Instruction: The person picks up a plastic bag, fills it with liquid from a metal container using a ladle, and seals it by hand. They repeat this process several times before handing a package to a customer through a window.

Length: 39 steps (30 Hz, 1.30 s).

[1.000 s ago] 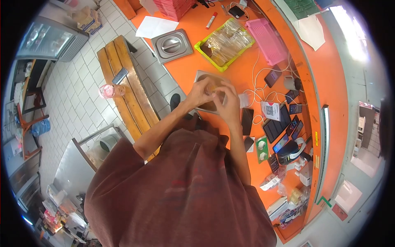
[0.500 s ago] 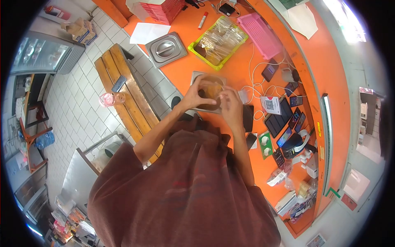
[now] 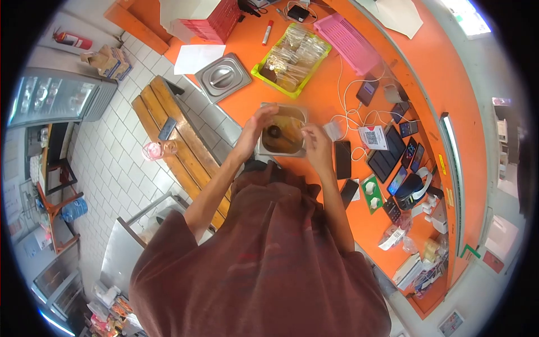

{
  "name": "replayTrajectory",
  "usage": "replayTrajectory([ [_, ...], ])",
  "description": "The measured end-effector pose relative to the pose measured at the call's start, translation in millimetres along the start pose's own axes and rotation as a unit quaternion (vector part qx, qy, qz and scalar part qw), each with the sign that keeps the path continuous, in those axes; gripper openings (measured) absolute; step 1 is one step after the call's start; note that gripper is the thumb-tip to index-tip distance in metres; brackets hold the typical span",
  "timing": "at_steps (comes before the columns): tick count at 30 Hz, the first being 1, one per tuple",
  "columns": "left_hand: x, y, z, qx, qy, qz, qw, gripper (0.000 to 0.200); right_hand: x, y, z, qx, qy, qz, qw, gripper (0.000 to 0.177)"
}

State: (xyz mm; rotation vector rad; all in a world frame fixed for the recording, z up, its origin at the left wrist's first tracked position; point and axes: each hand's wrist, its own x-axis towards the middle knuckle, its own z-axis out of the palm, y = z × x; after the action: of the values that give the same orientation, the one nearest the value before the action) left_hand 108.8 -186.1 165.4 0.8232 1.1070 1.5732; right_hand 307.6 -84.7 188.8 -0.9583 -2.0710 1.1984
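Observation:
A square steel pan [image 3: 283,155] holds a yellow-brown content, with a dark, round-ended utensil lying in it. My left hand [image 3: 258,130] is open at the pan's left side, its fingers stretched out along the rim. Over the right rim, my right hand [image 3: 318,145] has thumb and fingers pinched together, and I cannot tell what is between them. Just right of that hand lies a small clear plastic piece [image 3: 333,131]. Beyond the pan, a yellow-green basket [image 3: 292,94] is filled with small clear plastic packets [image 3: 297,56].
A steel lid [image 3: 223,77] and white paper [image 3: 197,58] lie at the counter's left edge. A pink basket [image 3: 349,42], red marker [image 3: 268,32], cables and several phones occupy the right side. A wooden bench [image 3: 185,146] stands left of the orange counter [image 3: 247,109].
My hands have moved apart; the left has opened from a curved grip and shifted left. The pan's inside and the dark utensil now show more. The view has shifted slightly.

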Motion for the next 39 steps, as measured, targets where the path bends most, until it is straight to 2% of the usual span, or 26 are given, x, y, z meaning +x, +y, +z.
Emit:
replayTrajectory([
  [1,-1.7,19.2,6.5,0.007,0.004,0.005,1.0,0.102,-0.9,-0.1,-0.4,0.004,-0.002,0.021,1.0,0.009],
  [5,-23.0,115.1,41.0,-0.038,-0.069,0.17,0.982,0.112,-1.4,-10.8,-5.0,0.012,0.002,0.032,0.999,0.008],
  [7,-43.2,185.7,63.3,0.054,-0.147,0.28,0.947,0.113,-3.6,-5.7,-8.2,0.028,-0.007,0.049,0.998,0.01],
  [8,-59.1,204.1,74.2,0.055,-0.14,0.275,0.95,0.113,-3.9,-4.0,-8.9,0.042,-0.012,0.062,0.997,0.012],
  [10,-96.1,231.4,103.4,0.007,-0.029,0.323,0.946,0.073,0.2,-7.7,-9.7,0.03,-0.012,0.057,0.998,0.013],
  [11,-110.5,241.1,115.8,-0.018,0.026,0.346,0.938,0.064,1.4,-7.9,-9.9,0.033,-0.003,0.048,0.998,0.013],
  [12,-117.9,249.4,122.8,-0.044,0.082,0.364,0.927,0.067,-1.0,-10.0,-11.0,0.035,0.005,0.041,0.999,0.013],
  [13,-119.9,257.2,124.8,-0.045,0.086,0.361,0.928,0.067,-1.0,-13.2,-12.2,0.042,0.003,0.06,0.997,0.013],
  [15,-125.6,268.1,126.8,0.027,0.134,0.261,0.956,0.072,-0.9,-11.9,-11.3,0.042,-0.004,0.057,0.997,0.013],
  [20,-99.5,257.9,121.3,0.027,0.089,0.273,0.958,0.058,1.7,-15.1,-9.8,0.019,-0.004,0.048,0.999,0.012],
  [24,-88.0,256.6,118.3,0.009,0.036,0.313,0.949,0.056,4.2,-19.4,-6.9,0.031,-0.001,0.032,0.999,0.007],
  [28,-48.1,249.1,95.4,0.031,-0.106,0.373,0.921,0.063,4.6,-31.1,-8.0,0.06,0.007,0.048,0.997,0.008],
  [29,-39.9,238.3,87.3,0.059,-0.073,0.353,0.931,0.065,5.0,-37.3,-10.7,0.06,0.007,0.065,0.996,0.008],
  [30,-39.7,222.1,80.6,0.07,0.054,0.223,0.971,0.043,5.7,-43.3,-13.2,0.062,0.009,0.063,0.996,0.008],
  [31,-21.8,183.8,66.2,0.181,0.135,0.233,0.946,0.046,6.6,-49.3,-16.1,0.088,0.003,0.071,0.994,0.009],
  [32,-10.0,155.9,53.0,0.272,0.183,0.138,0.935,0.048,8.0,-54.3,-18.9,0.114,-0.002,0.08,0.99,0.009],
  [33,-1.3,129.5,38.9,0.335,0.154,0.095,0.925,0.052,9.3,-58.5,-21.0,0.114,0.001,0.079,0.99,0.009],
  [36,2.6,79.3,30.5,0.31,0.14,0.071,0.938,0.055,14.9,-66.9,-23.6,0.121,0.005,0.03,0.992,0.01],
  [38,2.7,56.7,32.1,0.131,0.1,0.063,0.984,0.06,16.7,-69.8,-24.5,0.158,-0.001,0.023,0.987,0.009],
  [39,2.9,53.8,36.2,0.151,0.094,0.074,0.981,0.063,16.2,-71.0,-25.6,0.155,0.002,0.025,0.988,0.009],
])
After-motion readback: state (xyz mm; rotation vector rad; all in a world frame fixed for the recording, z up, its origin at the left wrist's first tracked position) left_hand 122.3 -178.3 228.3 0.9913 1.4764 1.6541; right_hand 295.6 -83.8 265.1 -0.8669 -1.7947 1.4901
